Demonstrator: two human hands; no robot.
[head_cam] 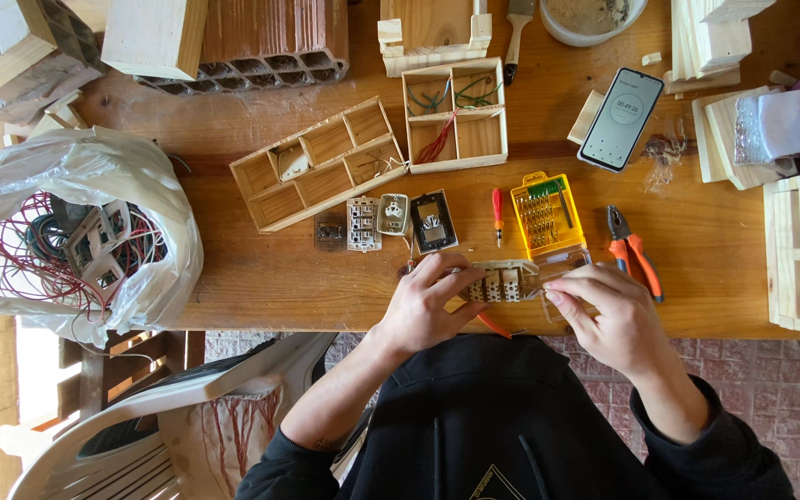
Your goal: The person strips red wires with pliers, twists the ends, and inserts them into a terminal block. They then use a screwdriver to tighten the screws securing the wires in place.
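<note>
While both hands work at the near edge of the wooden table (261, 287), the left hand (423, 310) pinches one end of a beige switch module (500, 281) with 3 rockers, and the right hand (604, 319) closes its fingertips on the other end. It sits just below the yellow bit case (546, 215), with the orange pliers (634, 252) to that case's right. I judge the module light, rigid, smooth plastic, likely brittle at its clips, best gripped by its long side walls.
</note>
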